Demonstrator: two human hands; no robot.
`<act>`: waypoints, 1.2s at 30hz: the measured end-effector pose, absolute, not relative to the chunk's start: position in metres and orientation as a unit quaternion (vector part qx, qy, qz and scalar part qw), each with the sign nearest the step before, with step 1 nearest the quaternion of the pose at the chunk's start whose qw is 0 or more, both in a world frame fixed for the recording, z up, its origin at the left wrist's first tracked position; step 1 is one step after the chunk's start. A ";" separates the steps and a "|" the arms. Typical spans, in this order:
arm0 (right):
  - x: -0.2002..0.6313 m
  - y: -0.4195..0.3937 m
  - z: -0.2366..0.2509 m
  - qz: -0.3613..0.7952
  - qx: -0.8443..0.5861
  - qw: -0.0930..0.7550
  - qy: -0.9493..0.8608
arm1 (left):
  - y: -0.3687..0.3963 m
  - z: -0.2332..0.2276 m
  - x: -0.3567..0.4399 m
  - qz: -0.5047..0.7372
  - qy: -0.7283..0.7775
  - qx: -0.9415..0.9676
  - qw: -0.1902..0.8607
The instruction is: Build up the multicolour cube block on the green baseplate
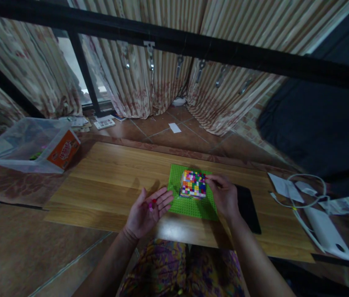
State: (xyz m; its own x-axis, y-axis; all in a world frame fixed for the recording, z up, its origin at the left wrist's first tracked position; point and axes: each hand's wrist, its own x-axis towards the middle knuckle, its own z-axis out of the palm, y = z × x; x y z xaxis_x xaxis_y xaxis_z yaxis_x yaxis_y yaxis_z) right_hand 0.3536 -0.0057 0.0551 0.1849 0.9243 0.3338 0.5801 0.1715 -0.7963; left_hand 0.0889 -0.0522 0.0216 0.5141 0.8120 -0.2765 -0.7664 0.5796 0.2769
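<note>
My left hand (146,210) is palm up with its fingers stretched out. A few small toy bricks (151,205), red and pink, rest loose on its palm. Fingers of my right hand (223,193) are pinched around a small red toy brick (207,177) at the right edge of a multicoloured brick block (193,184). Whether that brick touches the block, I cannot tell. The block is several layers high and sits on a green studded baseplate (180,207). My left fingertips are close to the baseplate's left edge.
The baseplate lies on a wooden table (109,181). Partly behind my right forearm is a black tablet-like slab (248,208). To the right are white cables (299,214), papers and a white device (329,233). A clear plastic bin (35,165) stands left; a dark rail (174,35) crosses ahead.
</note>
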 end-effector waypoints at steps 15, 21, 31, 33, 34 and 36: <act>0.356 0.017 0.034 0.355 -0.598 0.513 -0.504 | -0.052 0.022 0.091 0.453 0.209 0.060 0.865; 0.358 0.016 0.024 0.427 -0.569 0.541 -0.448 | -0.053 0.023 0.091 0.455 0.211 0.049 0.864; 0.349 0.017 0.023 0.439 -0.573 0.570 -0.393 | -0.052 0.023 0.091 0.455 0.209 0.042 0.865; 0.347 0.019 0.024 0.423 -0.580 0.558 -0.416 | -0.052 0.022 0.091 0.455 0.203 0.045 0.866; 0.347 0.020 0.024 0.415 -0.584 0.549 -0.429 | -0.052 0.021 0.091 0.454 0.200 0.047 0.867; 0.347 0.021 0.025 0.400 -0.595 0.530 -0.453 | -0.052 0.020 0.091 0.452 0.196 0.051 0.869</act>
